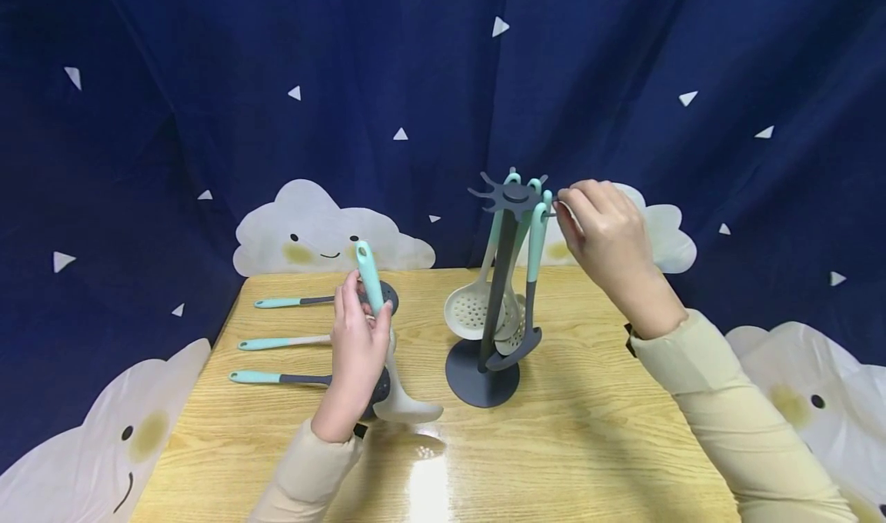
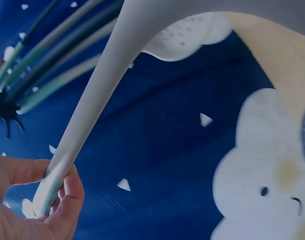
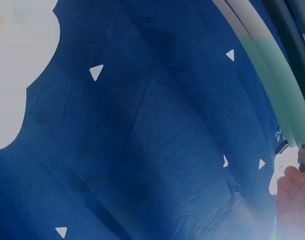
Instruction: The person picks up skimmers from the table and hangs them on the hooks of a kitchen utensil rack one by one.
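My left hand [image 1: 360,346] grips a beige-grey utensil [image 1: 404,408] by its mint handle [image 1: 370,277], head down over the table; its broad head curves outward, and I cannot tell its exact kind. In the left wrist view, thumb and fingers [image 2: 67,200] close around the handle. At the right of a dark grey utensil stand [image 1: 500,292], my right hand [image 1: 602,227] pinches the tip of a hook, beside the hanging handles. Hanging there are a beige slotted spoon [image 1: 471,311], other beige utensils and a dark grey one with a mint handle [image 1: 536,246].
Left on the wooden table [image 1: 588,431] lie several mint-handled utensils: a dark one [image 1: 277,303] at the back, a light one [image 1: 263,344] in the middle, a dark one [image 1: 256,377] in front. My left forearm crosses near them. A blue curtain [image 1: 443,61] hangs behind.
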The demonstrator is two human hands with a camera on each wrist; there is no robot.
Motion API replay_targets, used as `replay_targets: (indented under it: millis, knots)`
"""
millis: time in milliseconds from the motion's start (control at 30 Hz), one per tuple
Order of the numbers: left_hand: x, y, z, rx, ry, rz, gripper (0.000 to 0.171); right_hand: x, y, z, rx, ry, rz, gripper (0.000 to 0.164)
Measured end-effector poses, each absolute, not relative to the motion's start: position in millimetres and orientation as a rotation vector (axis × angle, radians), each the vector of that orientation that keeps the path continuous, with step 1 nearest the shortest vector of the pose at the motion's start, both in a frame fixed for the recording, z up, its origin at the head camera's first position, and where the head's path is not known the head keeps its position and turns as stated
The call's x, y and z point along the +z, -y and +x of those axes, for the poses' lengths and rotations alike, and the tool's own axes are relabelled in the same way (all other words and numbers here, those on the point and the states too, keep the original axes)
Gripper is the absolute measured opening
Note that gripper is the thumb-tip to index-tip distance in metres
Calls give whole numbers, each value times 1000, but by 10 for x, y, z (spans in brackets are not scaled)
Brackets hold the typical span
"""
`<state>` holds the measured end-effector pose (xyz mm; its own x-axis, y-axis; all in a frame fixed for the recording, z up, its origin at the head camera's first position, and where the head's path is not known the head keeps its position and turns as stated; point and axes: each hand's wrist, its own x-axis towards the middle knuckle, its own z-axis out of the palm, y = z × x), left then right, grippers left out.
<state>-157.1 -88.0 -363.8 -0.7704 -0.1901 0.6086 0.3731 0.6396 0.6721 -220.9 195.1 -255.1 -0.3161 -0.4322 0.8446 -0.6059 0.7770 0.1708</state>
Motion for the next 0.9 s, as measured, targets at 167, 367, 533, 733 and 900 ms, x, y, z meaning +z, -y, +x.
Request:
replay_targets:
  millis: [167,367,533,733,900]
  knots:
    - [-3523,716,-1566,-1085,2186,-234,54,-2548,-1949,-2214,206,1958,786,20]
    - [-3387,541,-1561,-1033,2153,-368,54,-2542,-1949,-2214,202,1960,782,23]
    - [-3282,414,-1553,-984,2111,-466,54,-2542,-1950,-2213,204,1966,785,22]
    - [-3196,277,-1538,-954,2076,-557,53,-2545,-1947,-2214,196,1967,783,18]
    - [-3144,165,-1531,-948,2072,-616,51,-2542,-1949,-2210,192,1972,777,17]
